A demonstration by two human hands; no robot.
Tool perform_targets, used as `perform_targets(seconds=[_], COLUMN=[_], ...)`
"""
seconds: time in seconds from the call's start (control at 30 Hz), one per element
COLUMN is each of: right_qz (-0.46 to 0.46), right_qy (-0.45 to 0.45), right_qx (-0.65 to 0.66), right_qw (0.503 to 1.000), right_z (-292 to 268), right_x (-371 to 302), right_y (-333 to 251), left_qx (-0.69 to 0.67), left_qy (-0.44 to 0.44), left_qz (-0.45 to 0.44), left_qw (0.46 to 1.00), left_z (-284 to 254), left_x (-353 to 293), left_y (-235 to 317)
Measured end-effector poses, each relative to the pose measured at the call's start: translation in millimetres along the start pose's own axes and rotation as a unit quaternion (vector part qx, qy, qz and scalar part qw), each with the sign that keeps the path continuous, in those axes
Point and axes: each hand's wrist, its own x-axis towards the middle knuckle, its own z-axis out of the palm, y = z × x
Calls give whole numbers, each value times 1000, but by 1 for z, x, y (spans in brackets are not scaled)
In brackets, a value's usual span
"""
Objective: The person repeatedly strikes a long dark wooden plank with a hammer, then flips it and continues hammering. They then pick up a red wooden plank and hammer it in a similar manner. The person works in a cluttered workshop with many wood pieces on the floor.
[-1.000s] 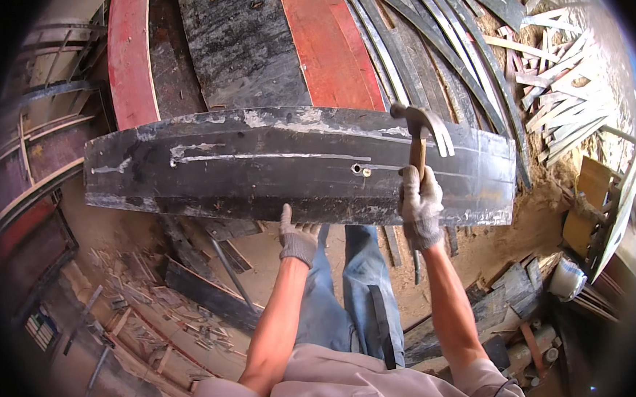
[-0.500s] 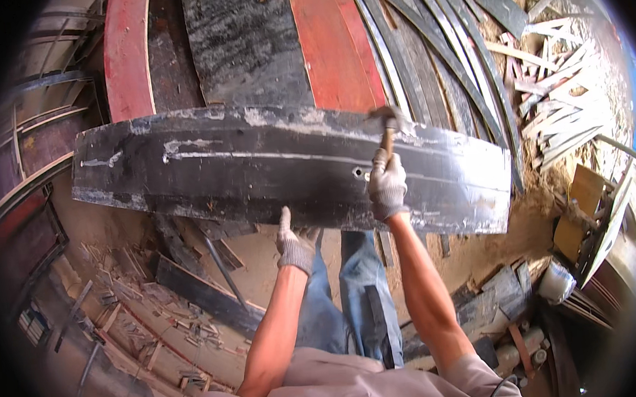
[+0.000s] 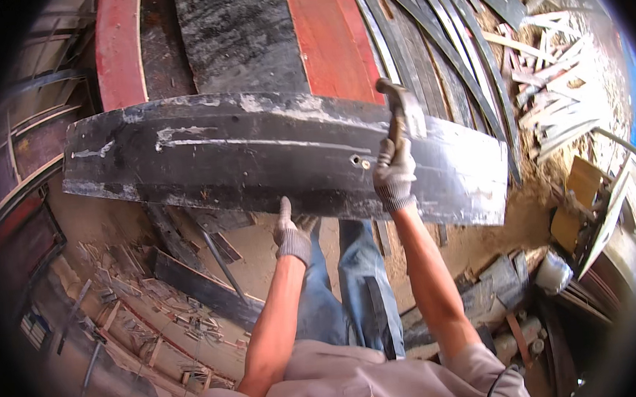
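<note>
Your pale-gloved left hand (image 3: 291,236) grips the near edge of a long, black-faced, white-streaked flat board (image 3: 258,169), thumb on top, fingers mostly hidden below. The board stretches to either side of that hand and beneath your pale-gloved right hand (image 3: 395,170), which is closed round a grey-headed claw hammer (image 3: 401,102); the head sits just beyond your fingers (whether it touches the board can't be told). A small dark hole (image 3: 355,160) lies just left of your right hand. Beyond both hands are wide red planks (image 3: 334,45); farther right, long dark strips (image 3: 466,66) and heaped pale wooden offcuts (image 3: 555,86). Left of and nearer than your left hand, wood scraps (image 3: 160,299) litter the brown floor (image 3: 101,226).
</note>
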Motion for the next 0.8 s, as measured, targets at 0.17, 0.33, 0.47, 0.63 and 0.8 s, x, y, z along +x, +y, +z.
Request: perform_targets(seconds=[0.17, 0.33, 0.47, 0.63, 0.8], right_qz=[-79, 16, 105, -114, 3], right_qy=[-12, -92, -83, -87, -51], right_qx=[-108, -101, 9, -207, -48], right_qw=[991, 990, 991, 968, 998], right_z=[-12, -12, -2, 6, 11], right_x=[9, 20, 30, 44, 48], right_y=[7, 10, 20, 12, -21], left_qx=[-16, 17, 62, -23, -59], left_qy=[-101, -87, -171, -165, -248], left_qz=[-10, 0, 40, 42, -25], left_qw=[995, 996, 983, 985, 967], left_z=[-9, 3, 3, 6, 23], left_x=[9, -1, -8, 3, 2], left_y=[3, 4, 6, 13, 27])
